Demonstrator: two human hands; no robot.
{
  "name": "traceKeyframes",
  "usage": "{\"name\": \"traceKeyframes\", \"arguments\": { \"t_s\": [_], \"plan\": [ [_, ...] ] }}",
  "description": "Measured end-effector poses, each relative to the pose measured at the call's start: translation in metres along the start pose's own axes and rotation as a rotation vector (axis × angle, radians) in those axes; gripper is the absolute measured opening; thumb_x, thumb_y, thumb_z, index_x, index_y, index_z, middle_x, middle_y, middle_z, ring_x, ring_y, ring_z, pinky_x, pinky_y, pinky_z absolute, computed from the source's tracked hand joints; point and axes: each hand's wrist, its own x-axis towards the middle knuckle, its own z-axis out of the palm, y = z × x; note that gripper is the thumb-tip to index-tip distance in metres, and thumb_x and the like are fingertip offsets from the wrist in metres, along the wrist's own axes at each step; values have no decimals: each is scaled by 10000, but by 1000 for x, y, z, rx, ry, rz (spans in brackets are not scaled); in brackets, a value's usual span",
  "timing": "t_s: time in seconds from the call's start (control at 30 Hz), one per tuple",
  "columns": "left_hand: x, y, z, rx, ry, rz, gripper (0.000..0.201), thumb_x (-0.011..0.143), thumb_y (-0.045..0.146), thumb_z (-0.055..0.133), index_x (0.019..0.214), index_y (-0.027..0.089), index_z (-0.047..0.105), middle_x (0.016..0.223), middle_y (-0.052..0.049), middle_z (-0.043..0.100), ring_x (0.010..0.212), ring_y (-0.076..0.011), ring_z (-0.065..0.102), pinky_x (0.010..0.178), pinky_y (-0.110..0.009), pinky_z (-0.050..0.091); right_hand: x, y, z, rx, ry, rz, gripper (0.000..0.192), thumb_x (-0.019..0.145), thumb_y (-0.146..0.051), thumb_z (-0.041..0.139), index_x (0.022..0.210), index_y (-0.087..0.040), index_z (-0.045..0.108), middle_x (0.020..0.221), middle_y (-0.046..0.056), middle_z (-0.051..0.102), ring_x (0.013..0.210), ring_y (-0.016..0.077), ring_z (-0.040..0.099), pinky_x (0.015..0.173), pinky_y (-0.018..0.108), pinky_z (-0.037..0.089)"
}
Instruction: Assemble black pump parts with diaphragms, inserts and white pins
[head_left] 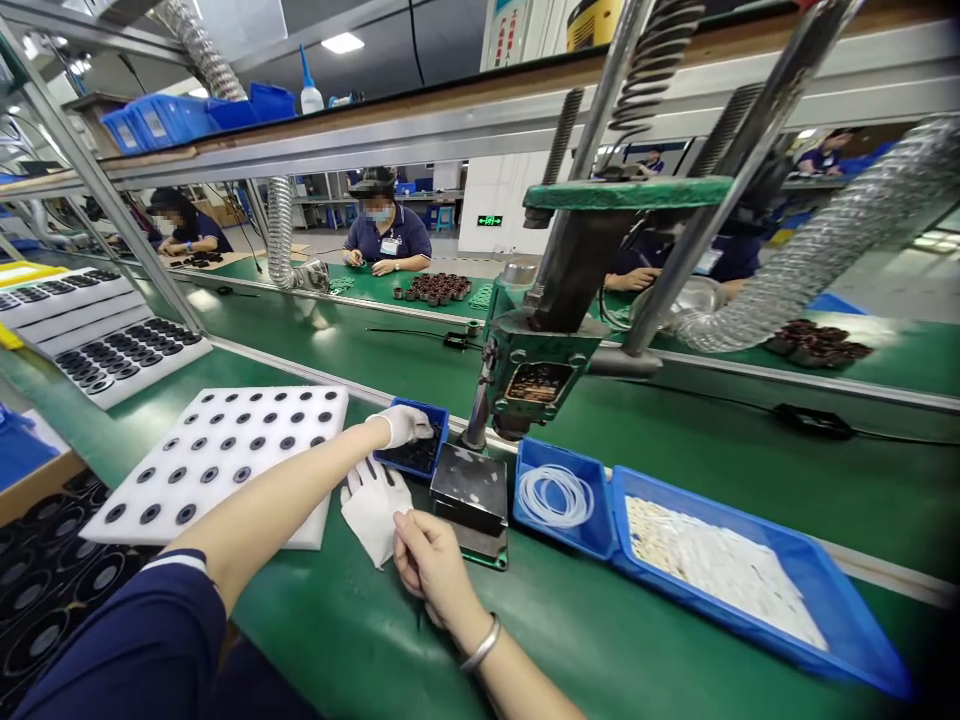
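The fingertips of the gloved left hand [403, 424] were hidden inside a small blue bin [415, 452] of dark parts too small to be made out, so whether anything was pinched could not be told. The bare right hand [429, 560] was curled loosely on the green bench [600, 620], its fingertips touching the edge of a spare white glove [371, 510] that lay flat just below the bin and beside the press base [471, 488]. A white foam tray [225, 450] lay under the left forearm.
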Motion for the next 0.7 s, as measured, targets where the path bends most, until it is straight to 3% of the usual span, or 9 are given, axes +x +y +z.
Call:
{"name": "traceKeyframes", "arguments": {
  "t_s": [0.17,0.37,0.53,0.7],
  "plan": [
    [-1,2,5,-369,27,-123,351,956,380,601,1224,153,593,1184,-96,633,990,-211,650,839,-412,576,6,-1,-11,121,23,11,480,797,-558,738,638,-165,512,467,-70,441,320,10,240,296,132,137],
    [2,0,27,-841,165,-207,299,956,347,610,1175,143,605,1091,-74,649,875,-171,656,735,-339,588,12,0,-19,178,11,-42,429,831,-464,734,635,-164,497,517,-69,421,352,13,244,303,117,147],
    [-1,3,38,-1198,264,-170,328,959,372,600,1198,148,597,1127,-83,642,913,-185,655,767,-362,586,14,1,-20,165,2,-37,407,826,-434,744,642,-165,500,551,-66,421,376,20,243,295,110,175],
    [-2,6,44,-1460,219,-102,305,960,371,600,1161,142,605,1054,-66,650,831,-157,649,702,-318,580,12,-3,-17,153,22,-12,427,826,-446,743,631,-168,484,557,-64,414,385,24,237,300,110,172]
  ]
}}
